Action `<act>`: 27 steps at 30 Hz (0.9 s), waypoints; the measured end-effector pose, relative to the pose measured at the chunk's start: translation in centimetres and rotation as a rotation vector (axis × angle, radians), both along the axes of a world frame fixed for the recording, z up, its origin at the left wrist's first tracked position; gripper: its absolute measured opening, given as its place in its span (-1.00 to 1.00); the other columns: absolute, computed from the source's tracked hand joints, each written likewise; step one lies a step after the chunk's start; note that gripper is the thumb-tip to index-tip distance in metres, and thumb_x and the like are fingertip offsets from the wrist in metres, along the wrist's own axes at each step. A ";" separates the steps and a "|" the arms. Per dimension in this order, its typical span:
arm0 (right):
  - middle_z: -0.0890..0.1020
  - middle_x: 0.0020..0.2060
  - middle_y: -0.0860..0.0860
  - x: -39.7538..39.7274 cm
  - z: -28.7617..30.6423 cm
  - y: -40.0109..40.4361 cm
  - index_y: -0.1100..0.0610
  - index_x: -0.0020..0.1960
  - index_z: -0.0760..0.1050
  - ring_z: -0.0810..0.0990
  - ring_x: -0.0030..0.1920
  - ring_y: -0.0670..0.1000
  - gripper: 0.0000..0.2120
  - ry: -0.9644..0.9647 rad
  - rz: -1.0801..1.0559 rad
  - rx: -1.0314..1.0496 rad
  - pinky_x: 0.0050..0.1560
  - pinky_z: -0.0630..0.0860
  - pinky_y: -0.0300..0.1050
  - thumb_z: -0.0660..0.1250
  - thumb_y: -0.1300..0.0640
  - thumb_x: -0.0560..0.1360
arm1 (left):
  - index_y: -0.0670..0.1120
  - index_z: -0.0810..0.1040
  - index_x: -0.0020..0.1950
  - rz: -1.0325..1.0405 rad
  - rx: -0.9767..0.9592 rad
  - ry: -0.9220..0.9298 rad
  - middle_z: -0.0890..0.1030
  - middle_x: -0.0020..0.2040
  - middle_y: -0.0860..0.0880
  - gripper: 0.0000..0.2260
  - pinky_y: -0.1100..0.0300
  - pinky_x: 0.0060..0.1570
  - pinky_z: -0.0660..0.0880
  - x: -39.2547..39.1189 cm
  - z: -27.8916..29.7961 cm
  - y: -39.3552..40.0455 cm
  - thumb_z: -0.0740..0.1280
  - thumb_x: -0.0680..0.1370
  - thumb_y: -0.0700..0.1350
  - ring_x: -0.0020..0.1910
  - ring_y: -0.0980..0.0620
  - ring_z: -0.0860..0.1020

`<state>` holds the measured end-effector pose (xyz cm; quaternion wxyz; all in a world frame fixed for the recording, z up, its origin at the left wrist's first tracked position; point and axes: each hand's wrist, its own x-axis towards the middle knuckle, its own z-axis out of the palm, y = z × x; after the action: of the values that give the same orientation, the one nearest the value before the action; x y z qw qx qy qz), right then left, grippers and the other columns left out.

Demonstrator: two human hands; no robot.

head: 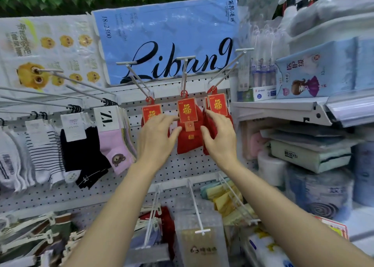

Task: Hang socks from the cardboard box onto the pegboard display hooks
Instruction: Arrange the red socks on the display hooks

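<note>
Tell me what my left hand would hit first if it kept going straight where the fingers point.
Most likely the middle red sock pair: the left hand points up and rightward, fingertips already at its left edge. Depth is unclear, so contact isn't certain.

Only the person's two arms and hands show. The left hand and the right hand are both bare, with no gloves. Both forearms are uncovered from the wrist down to the bottom edge of the picture, so no sleeve or cuff comes into sight. No ring, watch or bracelet seems to be worn, though the fingers are slightly blurred. The fingernails look short and plain.
</note>
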<state>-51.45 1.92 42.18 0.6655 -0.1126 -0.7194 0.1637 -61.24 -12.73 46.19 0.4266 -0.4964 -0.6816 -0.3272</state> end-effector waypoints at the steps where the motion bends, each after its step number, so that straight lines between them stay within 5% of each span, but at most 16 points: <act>1: 0.62 0.19 0.05 0.8 -0.4 -0.6 0.18 0.33 0.51 0.51 0.22 0.01 -0.61 0.004 -0.019 0.034 0.27 0.33 -0.23 0.39 0.18 0.50 | -0.05 0.64 0.15 0.037 -0.005 0.032 0.65 0.07 -0.01 -0.78 0.11 -0.03 0.46 0.2 -0.8 -0.4 0.42 0.54 -0.02 0.07 -0.05 0.57; 13: 0.64 0.09 0.05 12.5 -8.5 -5.3 0.20 0.21 0.60 0.58 0.11 0.07 -0.70 -0.163 -0.089 0.265 0.14 0.46 -0.10 0.36 0.09 0.53 | -0.09 0.64 0.12 0.108 -0.111 0.125 0.62 0.04 -0.04 -0.75 0.05 -0.04 0.51 8.3 -10.7 -5.7 0.48 0.48 -0.07 0.03 -0.07 0.56; 27: 0.65 0.06 0.07 27.5 -25.1 -11.0 0.21 0.18 0.60 0.60 0.07 0.13 -0.71 -0.443 -0.030 0.040 0.11 0.51 -0.01 0.30 0.07 0.56 | -0.04 0.61 0.13 -0.045 -0.338 -0.160 0.61 0.10 0.03 -0.80 0.08 0.02 0.53 22.6 -25.4 -10.9 0.39 0.56 -0.01 0.07 -0.02 0.57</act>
<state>-23.97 -9.12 17.07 0.4958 -0.1432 -0.8494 0.1107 -38.67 -23.63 20.81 0.2739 -0.5486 -0.7473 -0.2559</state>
